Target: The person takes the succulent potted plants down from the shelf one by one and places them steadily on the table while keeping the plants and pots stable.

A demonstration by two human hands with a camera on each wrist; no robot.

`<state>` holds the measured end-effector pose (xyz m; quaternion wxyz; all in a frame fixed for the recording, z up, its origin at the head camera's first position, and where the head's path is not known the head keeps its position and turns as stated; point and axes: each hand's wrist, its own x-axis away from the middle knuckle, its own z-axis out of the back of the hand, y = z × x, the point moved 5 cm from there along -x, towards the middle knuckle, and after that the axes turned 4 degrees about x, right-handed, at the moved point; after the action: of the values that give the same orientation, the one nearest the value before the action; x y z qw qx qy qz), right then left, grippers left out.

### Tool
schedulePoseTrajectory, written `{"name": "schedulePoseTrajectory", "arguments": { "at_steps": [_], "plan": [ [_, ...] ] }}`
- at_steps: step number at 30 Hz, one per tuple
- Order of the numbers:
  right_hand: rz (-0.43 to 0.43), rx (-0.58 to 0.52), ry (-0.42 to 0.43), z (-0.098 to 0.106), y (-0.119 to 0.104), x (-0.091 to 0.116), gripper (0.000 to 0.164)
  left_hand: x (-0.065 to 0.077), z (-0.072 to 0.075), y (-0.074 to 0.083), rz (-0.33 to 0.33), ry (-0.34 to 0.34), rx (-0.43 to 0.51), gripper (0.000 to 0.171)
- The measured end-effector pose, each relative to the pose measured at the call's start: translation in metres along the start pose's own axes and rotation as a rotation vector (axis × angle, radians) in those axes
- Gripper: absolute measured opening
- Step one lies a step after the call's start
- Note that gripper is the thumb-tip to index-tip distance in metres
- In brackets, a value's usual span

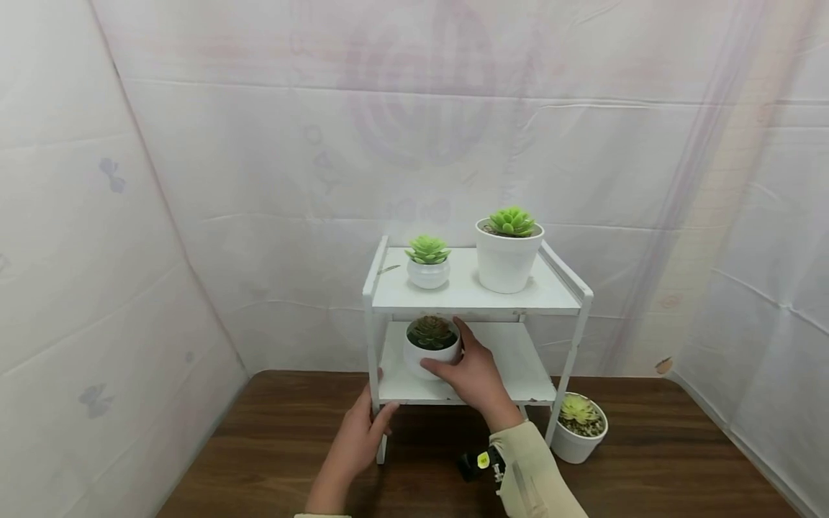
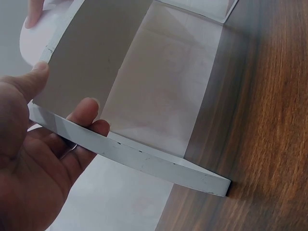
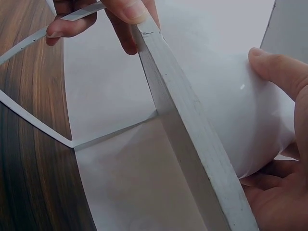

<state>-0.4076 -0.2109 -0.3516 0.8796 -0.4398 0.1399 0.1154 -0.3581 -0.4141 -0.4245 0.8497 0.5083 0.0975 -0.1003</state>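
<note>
In the head view a white two-tier shelf (image 1: 537, 352) stands on the brown table. My right hand (image 1: 478, 375) holds a round white pot with a dark green succulent (image 1: 430, 352) at the left of the lower tier, thumb in front and fingers around its right side. The right wrist view shows the smooth white pot (image 3: 231, 110) between thumb and fingers, behind the tier's front edge. My left hand (image 1: 358, 435) grips the shelf's front left leg (image 2: 139, 161) just at the lower tier, with its thumb on the tier's edge. The pot's underside is hidden.
On the top tier stand a small white pot with a light green succulent (image 1: 428, 272) and a larger white pot (image 1: 507, 262). Another potted succulent (image 1: 575, 442) stands on the table (image 1: 272, 446) by the right leg. White sheeting (image 1: 272, 180) hangs behind and at both sides.
</note>
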Motion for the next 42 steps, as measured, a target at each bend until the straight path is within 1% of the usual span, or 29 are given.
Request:
{"name": "schedulePoseTrajectory", "arguments": {
  "at_steps": [7, 20, 29, 34, 42],
  "plan": [
    [-0.002, -0.01, 0.009, 0.003, 0.003, 0.005, 0.103, 0.0, 0.0, 0.0, 0.013, -0.003, 0.008, 0.07],
    [0.011, -0.034, 0.007, 0.014, 0.005, 0.009, 0.104, -0.003, 0.001, 0.0, 0.013, -0.004, 0.005, 0.07],
    [0.023, -0.065, 0.004, 0.024, 0.004, 0.019, 0.103, -0.002, 0.001, 0.002, -0.01, 0.002, 0.005, 0.07],
    [0.033, -0.053, 0.003, 0.028, 0.005, 0.024, 0.103, -0.001, 0.001, 0.002, -0.018, 0.009, 0.002, 0.07],
    [0.035, -0.029, -0.003, 0.034, 0.006, 0.031, 0.103, -0.001, 0.001, 0.002, 0.005, 0.006, -0.009, 0.07]
  ]
}}
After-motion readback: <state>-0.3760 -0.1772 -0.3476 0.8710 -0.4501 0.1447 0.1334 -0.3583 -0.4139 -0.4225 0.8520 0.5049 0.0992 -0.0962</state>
